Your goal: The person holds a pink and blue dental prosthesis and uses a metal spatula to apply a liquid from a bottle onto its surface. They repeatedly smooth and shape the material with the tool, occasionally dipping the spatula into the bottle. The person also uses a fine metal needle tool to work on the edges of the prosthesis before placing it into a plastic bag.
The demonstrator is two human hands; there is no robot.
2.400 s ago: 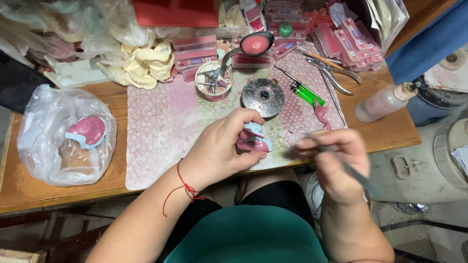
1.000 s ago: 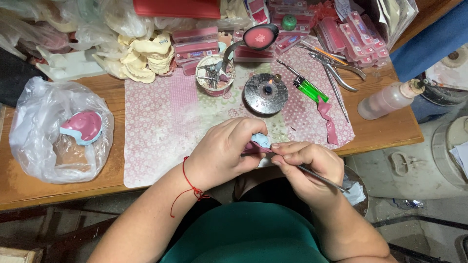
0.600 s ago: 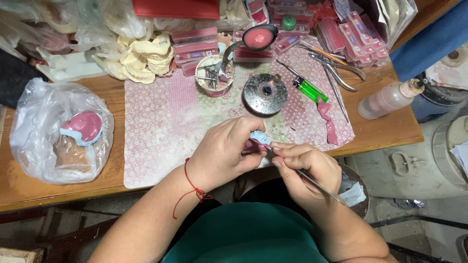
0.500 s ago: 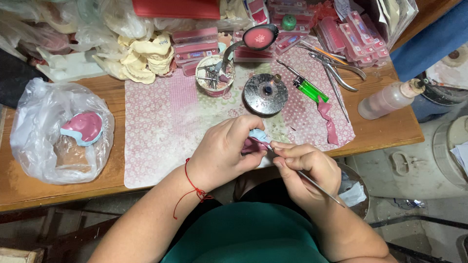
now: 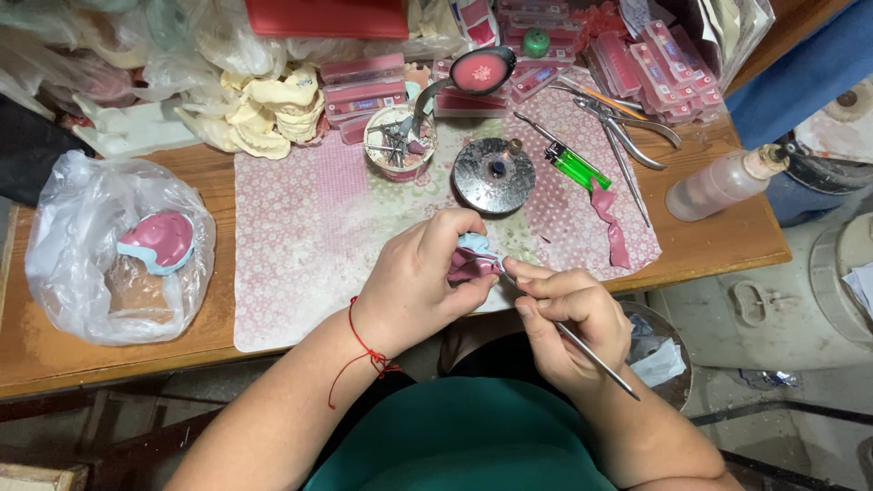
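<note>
While the left hand (image 5: 420, 289) grips a small pink and blue model (image 5: 471, 257) at the near table (image 5: 109, 364) edge, steadying it, the right hand (image 5: 568, 314) pinches a thin metal tool (image 5: 596, 359) like a pen, tip touching the model for fine control.

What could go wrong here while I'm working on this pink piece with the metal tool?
The tool tip sits close to the left hand fingers gripping the pink piece, so a slip might jab them. The work is held past the table edge, over the lap, so a dropped piece could fall to the floor.
</note>
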